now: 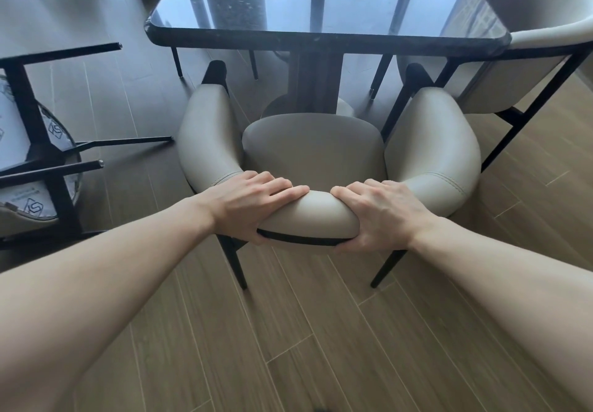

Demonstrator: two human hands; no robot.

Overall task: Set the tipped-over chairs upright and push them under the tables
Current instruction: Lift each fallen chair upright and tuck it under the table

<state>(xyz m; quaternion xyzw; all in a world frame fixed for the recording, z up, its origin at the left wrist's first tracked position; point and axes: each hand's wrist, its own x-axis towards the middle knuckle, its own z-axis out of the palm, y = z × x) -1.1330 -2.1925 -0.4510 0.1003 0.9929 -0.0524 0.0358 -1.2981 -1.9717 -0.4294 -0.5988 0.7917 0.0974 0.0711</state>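
**Both hands on the upright chair at the dark table**

Left of the table (pixel 324 39), a tipped-over chair (pixel 35 155) lies on its side on the wooden floor (pixel 288 331), the underside of its seat and its black legs turned toward the camera, well apart from the table.

In front of the table's near edge stands the beige chair (pixel 313 152), upright on its black legs, seat facing the table's pedestal and its two arm ends reaching just under the tabletop edge. The left hand (pixel 253 201) grips the curved backrest left of its middle, fingers laid over the top and thumb curled beneath the black trim. The right hand (pixel 382 212) grips the same backrest right of its middle, fingers wrapped over the top, thumb underneath.

At the table's right side, another beige chair (pixel 526 59) stands upright, its backrest beside the table's corner.
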